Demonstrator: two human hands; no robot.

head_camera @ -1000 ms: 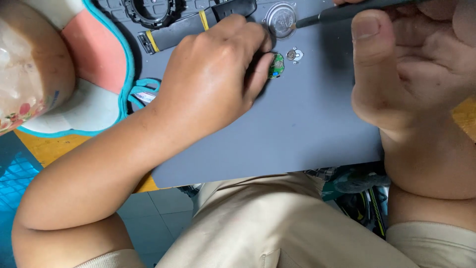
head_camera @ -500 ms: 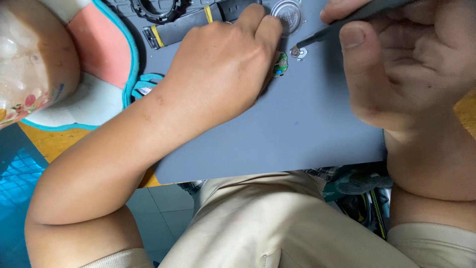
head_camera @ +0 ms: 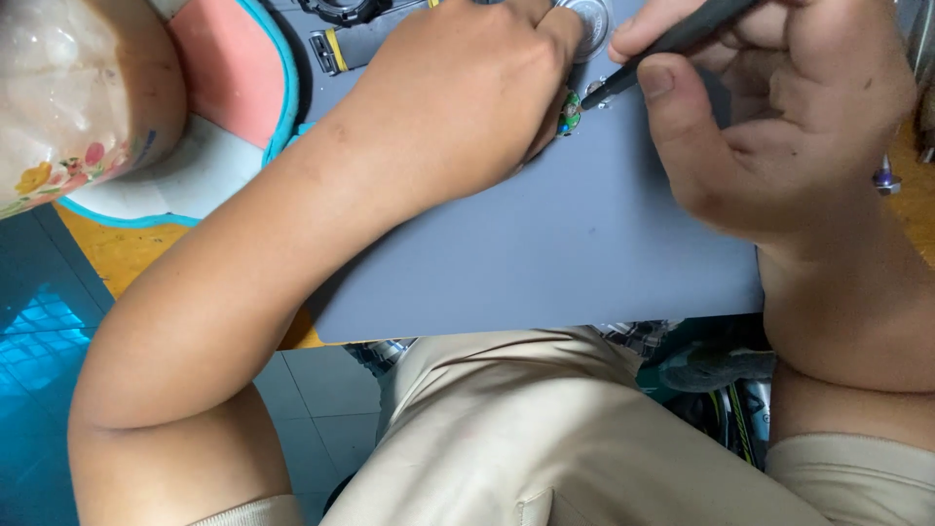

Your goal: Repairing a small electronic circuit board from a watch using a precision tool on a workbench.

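My left hand (head_camera: 467,93) rests knuckles-up on a grey work mat (head_camera: 545,244), its fingers curled over a small green part (head_camera: 571,110) that mostly hides under them. My right hand (head_camera: 779,117) grips a thin dark tool (head_camera: 672,44) like a pen, and the tool's tip comes down just right of the green part, beside a tiny silvery piece (head_camera: 596,88). A round metal watch back (head_camera: 592,15) lies at the mat's top edge, just past my left fingertips.
A dark watch with a grey-and-yellow strap (head_camera: 341,44) lies at the mat's upper left. A pink and white cloth with teal trim (head_camera: 224,117) and a flowered jar (head_camera: 68,107) sit to the left. The mat overhangs my lap, with blue floor tiles below left.
Both hands have drawn together. My right hand came down and left, bringing the tool tip next to the green part. My left hand shifted slightly up over the part.
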